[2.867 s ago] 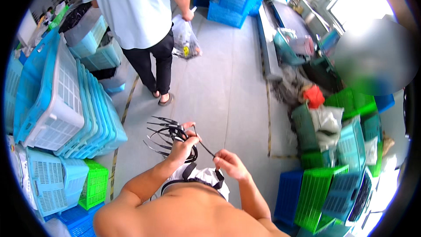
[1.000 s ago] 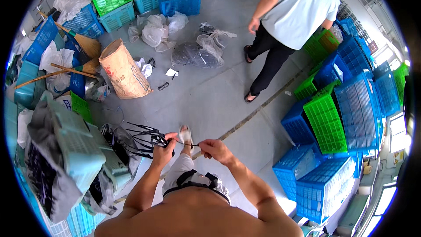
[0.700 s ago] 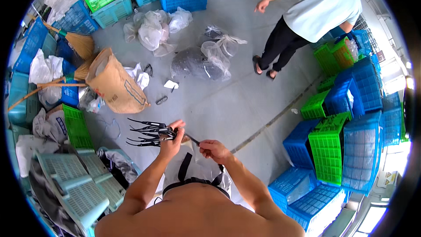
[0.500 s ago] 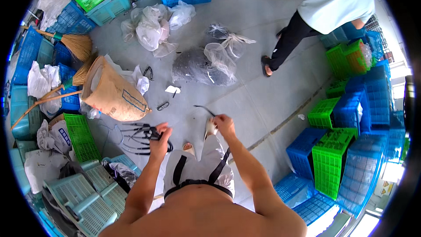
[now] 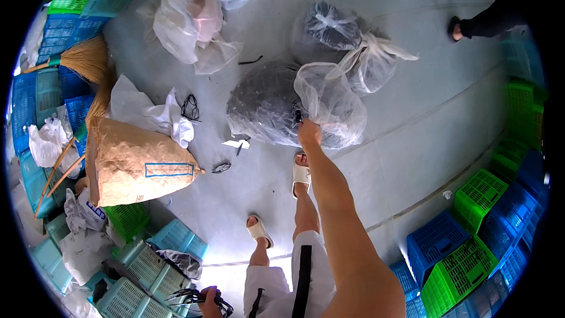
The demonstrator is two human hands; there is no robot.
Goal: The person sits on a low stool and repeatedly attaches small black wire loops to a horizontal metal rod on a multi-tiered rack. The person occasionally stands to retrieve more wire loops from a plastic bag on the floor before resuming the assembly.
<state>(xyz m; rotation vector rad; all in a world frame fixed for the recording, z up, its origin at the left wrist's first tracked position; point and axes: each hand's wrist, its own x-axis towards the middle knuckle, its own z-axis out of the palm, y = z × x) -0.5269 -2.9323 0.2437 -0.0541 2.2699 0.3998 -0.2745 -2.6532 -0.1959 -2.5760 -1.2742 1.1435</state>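
Observation:
At the bottom edge, my left hand (image 5: 210, 303) is closed round a bundle of thin black cables (image 5: 187, 296) whose ends fan out to the left. My right arm stretches forward. Its hand (image 5: 309, 134) is pinched at the loose mouth of a large clear plastic bag (image 5: 259, 103) filled with dark material. A small black piece, seemingly a cable (image 5: 298, 116), shows at the right fingertips against the bag. Behind this bag lies a second, knotted clear bag (image 5: 368, 68) with dark contents.
A brown paper sack (image 5: 141, 162) lies at left beside straw brooms (image 5: 85, 59). Coiled black cables (image 5: 190, 108) and a white scrap (image 5: 236, 143) lie on the floor. Whitish plastic bags (image 5: 188, 20) sit farther back. Crates (image 5: 459, 268) line both sides. Another person's legs (image 5: 491, 20) show far right.
I have stepped forward, and my right hand has reached out to the clear bag. My left hand has dropped back to the bottom edge with its cables. The other person has shifted toward the right rim.

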